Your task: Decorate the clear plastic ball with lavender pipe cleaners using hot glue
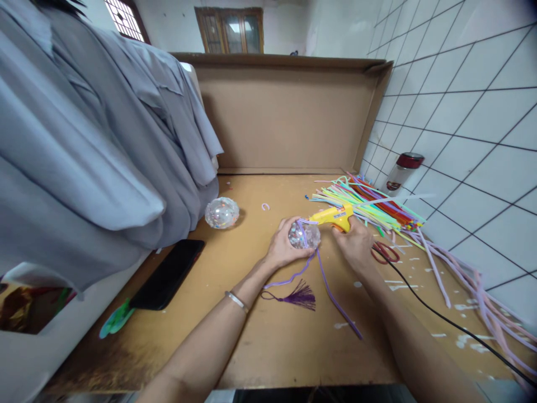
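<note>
My left hand [283,246] is wrapped round a clear, glittery ball [297,237] with lilac pipe cleaners on it; two purple strands [335,302] trail from it over the table. My right hand [354,239] grips a yellow glue gun [331,217], whose nozzle is at the ball's upper edge. Whether the tip touches the ball is too small to tell. Just below the ball lies a dark purple tassel [301,296] with a thin loop. A second clear ball [222,213] rests further left.
Colourful pipe cleaners [369,201] lie at the back right, near red-handled scissors [385,253] and a red-lidded bottle [403,172]. A black cable [436,315] crosses the right side. A black phone [168,274] lies left; cardboard [285,117] stands behind, grey cloth [126,145] hangs left.
</note>
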Motion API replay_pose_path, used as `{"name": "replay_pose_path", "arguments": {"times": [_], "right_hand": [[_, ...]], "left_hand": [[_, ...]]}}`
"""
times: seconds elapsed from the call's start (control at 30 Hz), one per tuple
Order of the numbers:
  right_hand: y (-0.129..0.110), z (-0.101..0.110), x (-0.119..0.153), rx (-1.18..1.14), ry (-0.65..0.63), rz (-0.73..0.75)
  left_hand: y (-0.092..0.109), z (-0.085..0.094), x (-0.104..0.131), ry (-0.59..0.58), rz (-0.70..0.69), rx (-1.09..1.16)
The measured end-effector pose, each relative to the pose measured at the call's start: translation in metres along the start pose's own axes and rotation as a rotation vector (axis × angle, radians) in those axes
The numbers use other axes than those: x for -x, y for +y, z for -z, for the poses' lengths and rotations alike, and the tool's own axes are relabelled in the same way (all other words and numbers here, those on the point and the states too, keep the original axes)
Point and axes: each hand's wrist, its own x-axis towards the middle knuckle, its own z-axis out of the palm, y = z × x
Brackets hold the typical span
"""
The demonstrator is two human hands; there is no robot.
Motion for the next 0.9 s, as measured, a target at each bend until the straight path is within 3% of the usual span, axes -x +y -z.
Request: {"name": "replay_pose_path", "arguments": {"times": [0.2,0.4,0.6,0.73,0.83,0.9], "right_hand": [[0.001,-0.004,-0.002,0.027,-0.028,-0.101],[0.018,-0.02,-0.01,0.047,-0.027,-0.138],[0.03,-0.045,-0.021,0.276,-0.15,-0.014],[0.028,-0.048,-0.022,0.403,-0.204,0.061],[0.02,-0.04,-0.023,0.475,-0.159,0.165],[0.009,-0.033,-0.025,0.403,-0.088,0.245]], "left_hand": [[-0.001,0.0,0.0,-0.001,0.038,-0.005],[-0.004,-0.001,-0.002,-0.001,0.085,0.024],[-0.006,-0.002,-0.008,0.011,0.091,0.037],[-0.009,-0.003,-0.01,0.004,0.082,0.029],[-0.011,-0.003,-0.012,-0.002,0.058,0.023],[-0.011,-0.003,-0.013,-0.001,0.055,0.021]]}}
